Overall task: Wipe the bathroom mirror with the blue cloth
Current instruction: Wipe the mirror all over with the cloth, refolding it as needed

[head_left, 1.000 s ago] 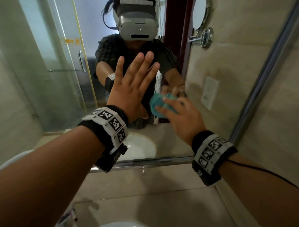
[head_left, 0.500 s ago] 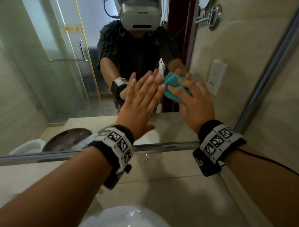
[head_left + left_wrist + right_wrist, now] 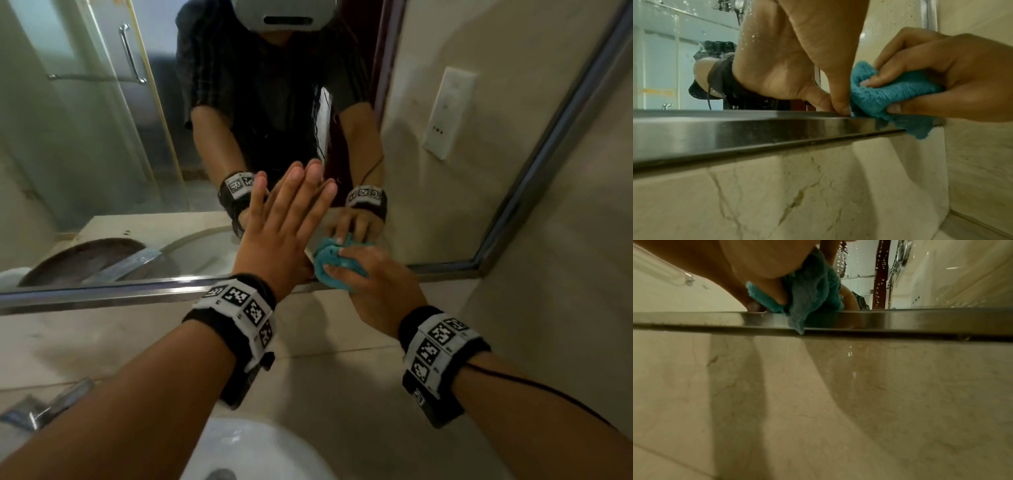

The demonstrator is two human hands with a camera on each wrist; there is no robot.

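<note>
The right hand (image 3: pixel 373 281) grips the bunched blue cloth (image 3: pixel 334 265) against the mirror (image 3: pixel 102 171), its lower edge draped over the metal frame (image 3: pixel 756 128). The left hand (image 3: pixel 284 226) lies flat on the glass, fingers straight, its thumb seemingly touching the cloth.

Head camera looks forward and down from above both forearms, facing the mirror (image 3: pixel 102 144), its metal frame (image 3: pixel 102 294) crossing the middle of the picture. Left wrist camera sits low and very close, peering up from under that frame (image 3: pixel 735 129), the left hand (image 3: pixel 789 53) at top centre and the blue cloth (image 3: pixel 890 99) at right. Right wrist camera is lower still, tight beneath the cloth (image 3: pixel 813 293), marble wall (image 3: pixel 838 402) filling the bottom. All three share frame and cloth.
</note>
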